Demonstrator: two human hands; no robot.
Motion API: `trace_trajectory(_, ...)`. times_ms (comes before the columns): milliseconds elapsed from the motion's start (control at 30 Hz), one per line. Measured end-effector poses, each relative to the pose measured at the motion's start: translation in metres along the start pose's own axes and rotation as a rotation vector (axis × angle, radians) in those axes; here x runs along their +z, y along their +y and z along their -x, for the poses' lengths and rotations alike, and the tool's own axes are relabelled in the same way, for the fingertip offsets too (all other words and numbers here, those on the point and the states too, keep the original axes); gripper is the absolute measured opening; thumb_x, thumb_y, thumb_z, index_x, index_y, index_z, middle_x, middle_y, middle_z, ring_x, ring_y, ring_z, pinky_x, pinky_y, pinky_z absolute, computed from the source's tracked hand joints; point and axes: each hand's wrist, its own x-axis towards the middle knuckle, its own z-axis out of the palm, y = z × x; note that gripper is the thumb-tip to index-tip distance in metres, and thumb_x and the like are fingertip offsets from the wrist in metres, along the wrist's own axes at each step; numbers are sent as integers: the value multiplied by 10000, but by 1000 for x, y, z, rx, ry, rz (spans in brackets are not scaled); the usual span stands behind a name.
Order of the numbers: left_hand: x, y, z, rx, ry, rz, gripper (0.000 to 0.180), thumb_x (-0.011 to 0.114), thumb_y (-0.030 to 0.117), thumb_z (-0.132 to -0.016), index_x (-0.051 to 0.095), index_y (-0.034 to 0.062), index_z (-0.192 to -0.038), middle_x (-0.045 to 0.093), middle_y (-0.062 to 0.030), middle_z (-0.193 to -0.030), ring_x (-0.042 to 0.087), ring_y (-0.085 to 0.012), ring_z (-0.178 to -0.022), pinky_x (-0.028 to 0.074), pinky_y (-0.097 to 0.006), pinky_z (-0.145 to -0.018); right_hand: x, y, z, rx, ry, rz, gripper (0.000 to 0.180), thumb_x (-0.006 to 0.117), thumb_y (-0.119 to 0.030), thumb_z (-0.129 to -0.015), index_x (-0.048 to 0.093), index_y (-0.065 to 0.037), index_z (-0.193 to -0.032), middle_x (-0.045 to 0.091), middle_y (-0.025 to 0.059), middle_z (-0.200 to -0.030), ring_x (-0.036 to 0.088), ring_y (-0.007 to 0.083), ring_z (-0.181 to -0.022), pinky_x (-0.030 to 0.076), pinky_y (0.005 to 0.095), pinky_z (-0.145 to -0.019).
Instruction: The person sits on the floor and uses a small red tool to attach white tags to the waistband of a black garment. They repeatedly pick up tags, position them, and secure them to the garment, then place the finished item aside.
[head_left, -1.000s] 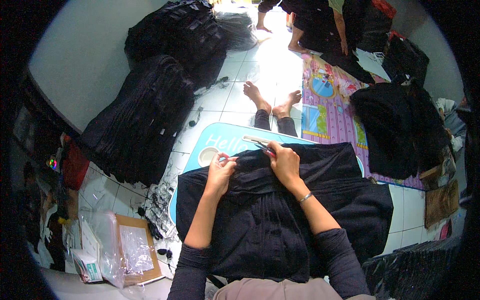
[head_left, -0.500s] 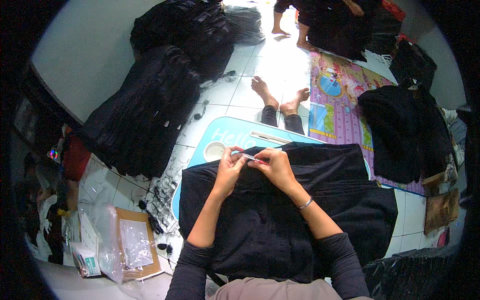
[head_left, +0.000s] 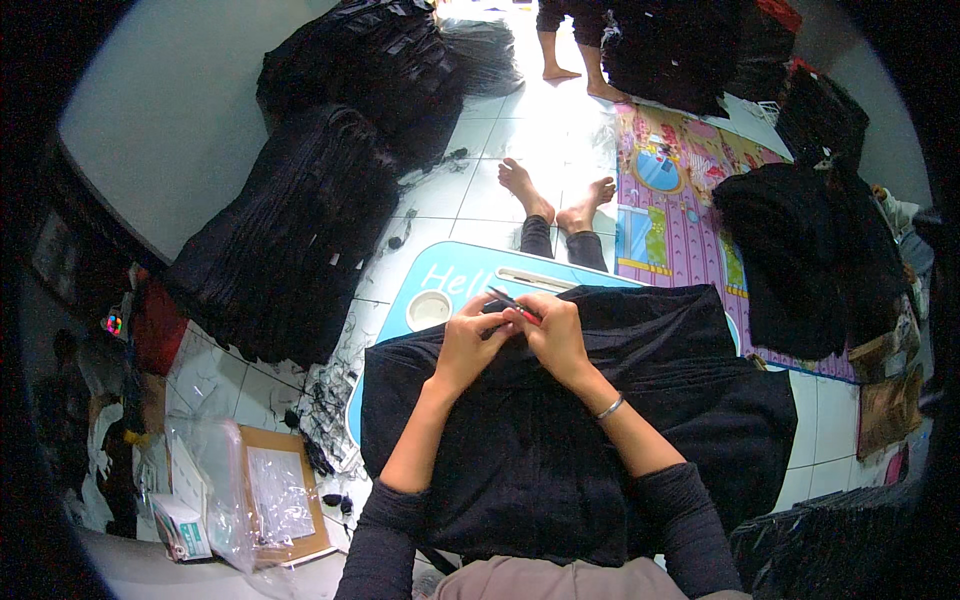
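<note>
My left hand (head_left: 470,342) and my right hand (head_left: 552,335) meet above the far part of a black cloth (head_left: 530,440). Between the right fingers is a slim tool (head_left: 517,304) with a red handle and a thin dark end pointing up and left; its exact kind is too small to make out. The left hand's fingers are closed in a pinch beside the tool, and what they hold, if anything, is hidden. Underneath, the cloth covers most of a light-blue lap table (head_left: 425,270) and drapes over my lap.
Heaps of black cloth (head_left: 290,230) lie at the left, with another black pile (head_left: 780,260) at the right on a colourful mat (head_left: 680,200). Dark scraps (head_left: 335,385) litter the tiles. At lower left are a cardboard piece (head_left: 285,490) and clear plastic. Another person's legs (head_left: 580,60) stand far ahead.
The tool has turned from nearly level to a steeper slant, its thin end now showing dark. My hands have come closer together. The person far ahead has shifted slightly.
</note>
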Motion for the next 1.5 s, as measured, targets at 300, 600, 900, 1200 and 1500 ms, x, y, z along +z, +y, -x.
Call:
trace_trajectory(300,5,-28,-8,-338,61,330,212,587,198,-924,686,11,-935,670,-47,-898,580,-97,-760,461,-231,-638,-31,-14,-4,254,-15,280,452,610,-506,-825,689,-68,-752,631,163,-664,640,329,-611,475,402,-521)
trace_trajectory(600,7,-33,-5,-292,117,337,220,595,212,-917,684,11,-919,654,-44,-833,566,-99,-722,453,-245,-617,-14,-11,6,49,-45,510,441,635,-529,-774,677,-112,-636,616,112,-584,634,266,-539,473,371,-481)
trace_trajectory(900,8,-36,-4,-421,174,430,279,597,280,-922,646,18,-842,630,-17,-742,496,-50,-589,382,-209,-505,-17,-6,6,27,-37,508,419,640,-508,-778,677,-113,-643,613,102,-568,633,262,-527,469,360,-466)
trace_trajectory(1200,6,-35,-4,-416,135,445,248,569,272,-943,627,59,-828,586,33,-727,462,-29,-580,346,-180,-492,-8,-10,6,34,-76,558,436,621,-523,-790,671,-123,-624,604,112,-554,638,265,-532,477,361,-469)
trace_trajectory(1500,4,-38,-3,-413,288,619,267,548,296,-954,597,69,-822,568,23,-702,417,-31,-521,317,-177,-461,-35,2,-1,95,-50,572,448,641,-526,-762,657,-94,-643,625,125,-624,642,308,-569,494,405,-504)
